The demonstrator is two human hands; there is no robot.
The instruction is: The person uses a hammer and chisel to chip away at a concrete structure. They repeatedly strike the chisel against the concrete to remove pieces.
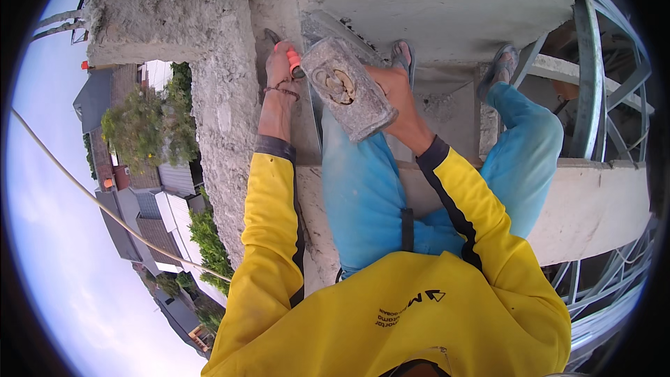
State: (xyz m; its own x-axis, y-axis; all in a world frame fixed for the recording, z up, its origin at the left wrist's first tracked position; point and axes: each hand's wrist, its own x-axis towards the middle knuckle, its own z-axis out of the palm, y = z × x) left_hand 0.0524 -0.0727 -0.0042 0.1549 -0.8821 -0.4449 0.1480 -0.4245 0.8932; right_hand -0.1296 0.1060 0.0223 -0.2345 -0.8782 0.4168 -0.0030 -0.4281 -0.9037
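My left hand is closed around the orange handle of a hand tool, probably a chisel. Its dark metal end shows beyond my fingers, beside the concrete in a narrow recess. In my right hand is a club hammer, its handle hidden behind the head and my fingers. The worn grey steel hammer head, with wood wedged in its oval eye, is close to the camera, right of the orange handle. From this view I cannot tell whether hammer and handle touch.
A rough concrete wall edge runs along the left, with roofs and trees far below. A smooth rendered wall lies ahead. My legs straddle a concrete beam; my sandalled feet rest beyond it. Galvanised steel framing stands right; a cable crosses left.
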